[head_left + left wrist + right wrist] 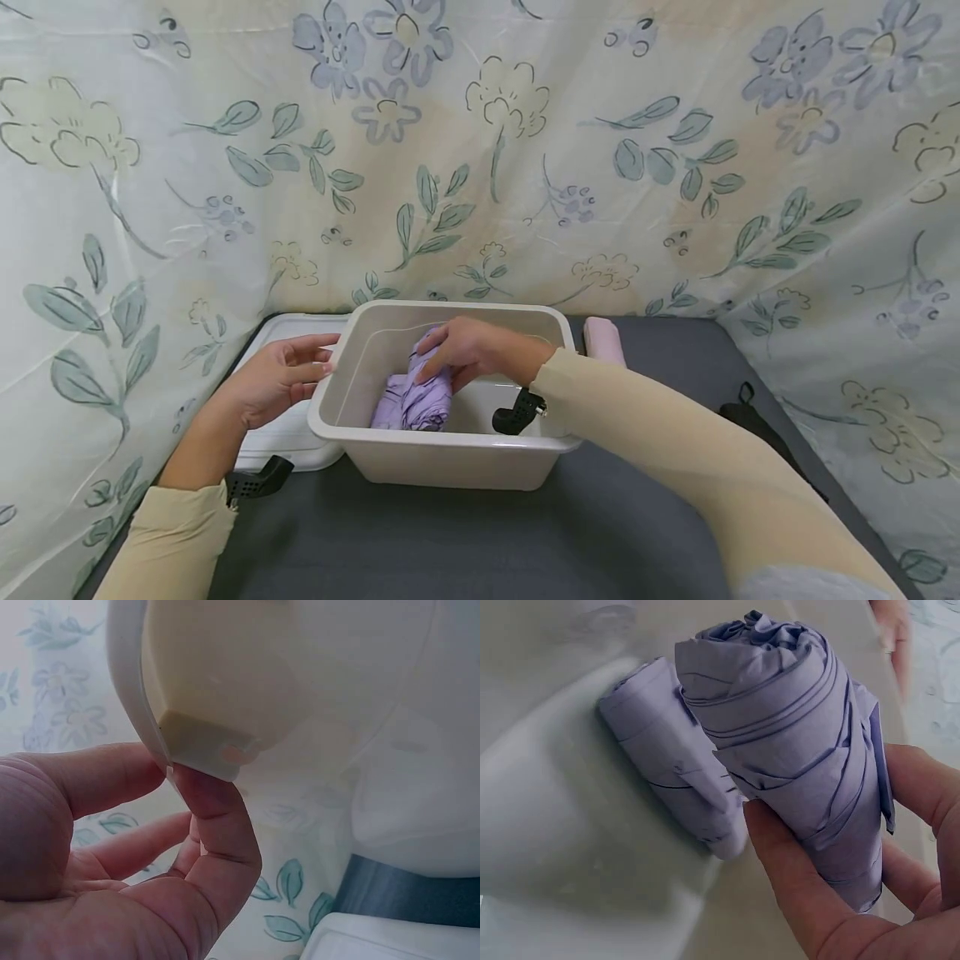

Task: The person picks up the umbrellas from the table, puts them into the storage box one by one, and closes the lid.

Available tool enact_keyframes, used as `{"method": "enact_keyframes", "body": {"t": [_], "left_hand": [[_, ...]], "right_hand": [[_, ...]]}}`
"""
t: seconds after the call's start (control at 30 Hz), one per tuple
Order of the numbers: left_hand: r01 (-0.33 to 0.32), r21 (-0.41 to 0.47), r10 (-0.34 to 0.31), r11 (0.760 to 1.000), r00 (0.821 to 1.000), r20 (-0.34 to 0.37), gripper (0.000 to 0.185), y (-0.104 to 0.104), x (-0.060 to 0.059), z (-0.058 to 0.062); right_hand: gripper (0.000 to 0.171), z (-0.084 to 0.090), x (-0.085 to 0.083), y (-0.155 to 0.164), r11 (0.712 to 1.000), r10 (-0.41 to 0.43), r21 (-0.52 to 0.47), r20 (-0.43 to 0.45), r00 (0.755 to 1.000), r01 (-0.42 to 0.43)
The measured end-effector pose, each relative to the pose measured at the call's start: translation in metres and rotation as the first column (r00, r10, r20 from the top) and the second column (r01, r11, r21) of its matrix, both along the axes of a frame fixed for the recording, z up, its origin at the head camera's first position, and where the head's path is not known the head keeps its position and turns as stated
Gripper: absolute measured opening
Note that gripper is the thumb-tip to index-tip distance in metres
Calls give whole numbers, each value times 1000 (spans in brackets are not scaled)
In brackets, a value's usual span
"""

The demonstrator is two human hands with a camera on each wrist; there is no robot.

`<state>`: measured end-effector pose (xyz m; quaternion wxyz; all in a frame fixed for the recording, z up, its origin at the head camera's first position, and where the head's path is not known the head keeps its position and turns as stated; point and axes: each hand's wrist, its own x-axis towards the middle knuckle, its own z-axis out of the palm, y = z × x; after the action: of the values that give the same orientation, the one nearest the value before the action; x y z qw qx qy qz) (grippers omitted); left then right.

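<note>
A beige plastic tub (pixel 450 460) stands in the middle of the table. At its left side my left hand (pixel 281 383) pinches the rim (pixel 135 682) between thumb and bent forefinger. Inside the tub, my right hand (pixel 472 350) grips a rolled lavender cloth (pixel 787 735) with thumb and fingers round its lower part. A second lavender cloth roll (pixel 671 757) lies on the tub's floor, left of the held one in the head view. Both rolls have thin dark lines and creases.
A white lid (pixel 288 446) lies left of the tub, partly under its rim. Behind the tub's right corner is a pink folded item (pixel 603 340). A black pouch-like thing (pixel 757 421) lies at the right edge of the grey table (pixel 450 542). Flowered curtain (pixel 525 167) surrounds the back and sides.
</note>
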<state>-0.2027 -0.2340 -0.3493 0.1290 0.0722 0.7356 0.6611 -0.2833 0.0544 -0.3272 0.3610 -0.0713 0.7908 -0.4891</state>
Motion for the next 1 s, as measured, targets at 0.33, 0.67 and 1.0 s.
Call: {"method": "enact_keyframes", "body": {"t": [0.33, 0.67, 1.0], "left_hand": [[10, 13, -10, 1000, 1000, -3, 70, -2, 4, -4], [10, 11, -10, 1000, 1000, -10, 69, -1, 5, -3], [-1, -25, 2, 1000, 1000, 6, 68, 0, 0, 2]], "right_hand": [[59, -20, 1, -20, 997, 41, 65, -8, 999, -40], [66, -31, 3, -28, 995, 73, 65, -13, 997, -72], [65, -34, -5, -28, 993, 108, 44, 43, 993, -110]]}}
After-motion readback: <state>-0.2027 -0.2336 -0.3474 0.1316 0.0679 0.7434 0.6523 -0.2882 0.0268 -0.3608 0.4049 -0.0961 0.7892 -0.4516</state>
